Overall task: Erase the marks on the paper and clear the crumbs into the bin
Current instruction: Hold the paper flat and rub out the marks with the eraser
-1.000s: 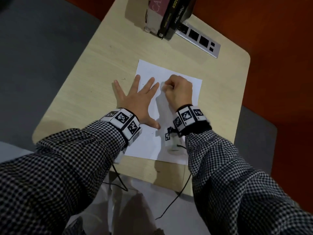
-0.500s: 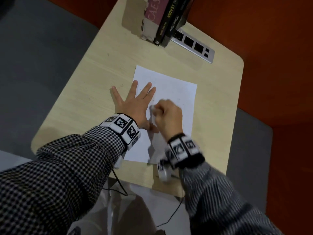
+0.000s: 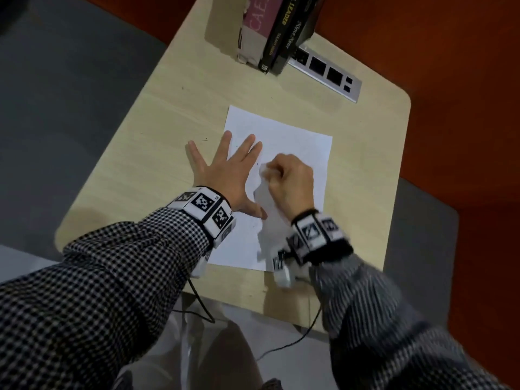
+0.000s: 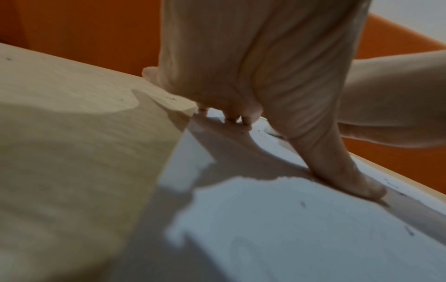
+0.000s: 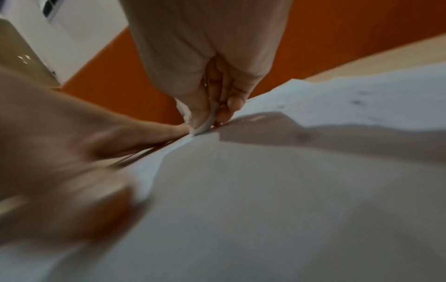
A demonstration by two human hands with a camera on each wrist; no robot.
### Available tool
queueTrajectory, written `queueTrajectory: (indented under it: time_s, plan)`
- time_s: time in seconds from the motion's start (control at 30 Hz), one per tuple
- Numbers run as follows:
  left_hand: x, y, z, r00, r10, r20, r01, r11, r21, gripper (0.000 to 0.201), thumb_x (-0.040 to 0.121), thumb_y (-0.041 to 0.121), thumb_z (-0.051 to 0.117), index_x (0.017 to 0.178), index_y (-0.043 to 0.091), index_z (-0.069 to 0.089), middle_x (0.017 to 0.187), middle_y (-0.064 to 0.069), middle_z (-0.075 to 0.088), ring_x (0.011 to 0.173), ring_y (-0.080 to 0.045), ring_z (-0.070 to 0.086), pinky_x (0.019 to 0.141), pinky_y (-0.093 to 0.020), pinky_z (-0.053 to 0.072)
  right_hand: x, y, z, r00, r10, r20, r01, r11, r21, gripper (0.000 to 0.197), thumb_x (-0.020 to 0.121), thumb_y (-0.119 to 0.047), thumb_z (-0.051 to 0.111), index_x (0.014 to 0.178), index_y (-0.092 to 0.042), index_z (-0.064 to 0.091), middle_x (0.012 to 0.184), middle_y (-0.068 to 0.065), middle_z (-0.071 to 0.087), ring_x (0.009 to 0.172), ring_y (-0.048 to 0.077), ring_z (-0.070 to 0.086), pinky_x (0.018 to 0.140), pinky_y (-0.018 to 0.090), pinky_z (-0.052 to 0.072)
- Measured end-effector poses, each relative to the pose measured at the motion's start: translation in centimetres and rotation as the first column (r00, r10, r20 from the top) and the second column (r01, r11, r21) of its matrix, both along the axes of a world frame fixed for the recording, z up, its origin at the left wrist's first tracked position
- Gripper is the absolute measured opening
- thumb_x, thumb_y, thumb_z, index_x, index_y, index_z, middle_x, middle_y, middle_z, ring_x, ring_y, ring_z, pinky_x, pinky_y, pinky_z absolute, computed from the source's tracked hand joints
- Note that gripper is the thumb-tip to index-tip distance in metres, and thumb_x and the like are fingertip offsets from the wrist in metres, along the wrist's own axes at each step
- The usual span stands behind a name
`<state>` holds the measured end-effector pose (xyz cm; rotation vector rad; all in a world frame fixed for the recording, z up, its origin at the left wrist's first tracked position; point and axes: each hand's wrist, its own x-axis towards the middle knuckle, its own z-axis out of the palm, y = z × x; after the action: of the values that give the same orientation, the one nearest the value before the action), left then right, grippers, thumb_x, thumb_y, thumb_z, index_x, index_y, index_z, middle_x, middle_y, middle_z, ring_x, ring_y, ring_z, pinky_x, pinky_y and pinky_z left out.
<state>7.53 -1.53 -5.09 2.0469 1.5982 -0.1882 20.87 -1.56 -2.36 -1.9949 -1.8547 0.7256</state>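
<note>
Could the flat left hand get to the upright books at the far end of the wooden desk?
Probably yes. The left hand lies spread, pinning the white paper sheet; bare desk separates it from the books. Lifting it frees the sheet, though.

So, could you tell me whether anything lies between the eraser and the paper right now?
Nothing visible does. The right hand pinches the eraser, whose tip already meets the paper. The left hand presses flat beside it, not beneath.
</note>
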Motion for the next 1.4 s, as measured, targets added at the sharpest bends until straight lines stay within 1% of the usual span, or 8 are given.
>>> queueTrajectory:
  time_s: [0.13,0.33,0.5,0.67,0.87,1.0,1.17,1.4]
  plan:
    - [0.0,0.0,-0.2,1.0,-0.006,-0.021,0.006,1.0,0.003,0.135,0.052,0.088,0.061,0.15,0.036,-0.017,0.157,0.019,-0.024,0.145,-0.021,-0.026,0.096,-0.079,-0.01,0.6,5.4,0.0,0.997,-0.07,0.013,0.07,0.997,0.019,0.011,0.076,-0.006,0.054,0.074,-0.005,0.064,0.08,0.013,0.069,0.078,0.028,0.061,0.068,0.033,0.05]
    - [0.2,0.0,0.1,0.999,0.003,-0.032,-0.003,1.0,-0.002,0.133,0.056,0.083,0.063,0.149,0.036,-0.018,0.157,0.019,-0.024,0.145,-0.022,-0.025,0.096,-0.082,-0.006,-0.1,-3.9,0.2,0.998,0.056,-0.028,-0.056,0.998,-0.025,0.013,0.074,-0.014,0.051,0.063,-0.008,0.052,0.07,0.014,0.058,0.062,0.023,0.048,0.056,0.029,0.036]
    - [0.1,0.0,0.0,1.0,-0.003,-0.022,0.003,1.0,-0.01,0.136,0.052,0.086,0.062,0.15,0.036,-0.018,0.156,0.019,-0.024,0.144,-0.021,-0.027,0.095,-0.08,-0.01,1.0,1.2,0.0,0.999,-0.04,-0.019,0.04,0.999,0.0,0.014,0.079,-0.011,0.054,0.073,-0.002,0.063,0.08,0.015,0.066,0.076,0.029,0.059,0.067,0.035,0.048]
    - [0.2,0.0,0.1,1.0,0.001,-0.029,-0.001,1.0,-0.01,0.132,0.056,0.082,0.063,0.15,0.036,-0.017,0.157,0.018,-0.024,0.145,-0.021,-0.026,0.097,-0.082,-0.006,-0.2,-4.6,0.1,0.999,0.025,-0.028,-0.026,0.999,-0.025,0.021,0.078,-0.007,0.059,0.06,-0.009,0.05,0.068,0.016,0.057,0.063,0.028,0.053,0.055,0.029,0.034]
    - [0.1,0.1,-0.1,1.0,-0.003,-0.025,0.003,1.0,-0.01,0.136,0.052,0.086,0.062,0.149,0.037,-0.019,0.156,0.02,-0.025,0.144,-0.021,-0.027,0.096,-0.08,-0.01,0.3,1.6,-0.2,1.0,-0.025,-0.001,0.025,1.0,0.004,0.013,0.08,-0.009,0.055,0.071,-0.002,0.061,0.077,0.015,0.065,0.072,0.03,0.058,0.063,0.035,0.046]
    - [0.0,-0.1,-0.2,1.0,0.026,-0.009,-0.026,0.999,0.022,0.119,0.07,0.063,0.067,0.15,0.035,-0.017,0.157,0.02,-0.022,0.145,-0.02,-0.024,0.097,-0.082,-0.006,-1.1,-3.7,-0.6,0.997,0.071,-0.02,-0.071,0.997,-0.002,0.013,0.075,-0.005,0.059,0.062,-0.005,0.056,0.068,0.015,0.059,0.063,0.029,0.054,0.055,0.028,0.034]
    - [0.1,0.0,-0.1,1.0,0.011,0.002,-0.011,1.0,-0.005,0.137,0.051,0.084,0.065,0.151,0.035,-0.016,0.157,0.02,-0.021,0.145,-0.019,-0.026,0.095,-0.08,-0.012,-1.2,1.8,-0.5,1.0,-0.003,-0.014,0.003,1.0,0.008,0.011,0.078,-0.007,0.057,0.07,-0.001,0.06,0.078,0.015,0.065,0.073,0.03,0.058,0.061,0.033,0.044]
    - [-0.2,0.4,1.1,1.0,-0.014,-0.028,0.014,1.0,-0.014,0.13,0.058,0.082,0.063,0.15,0.034,-0.016,0.157,0.018,-0.022,0.146,-0.02,-0.023,0.097,-0.081,-0.008,1.1,-3.2,0.1,0.978,-0.068,-0.2,0.058,0.997,-0.051,0.006,0.072,-0.001,0.063,0.069,-0.006,0.064,0.076,0.009,0.068,0.074,0.026,0.063,0.069,0.038,0.053]
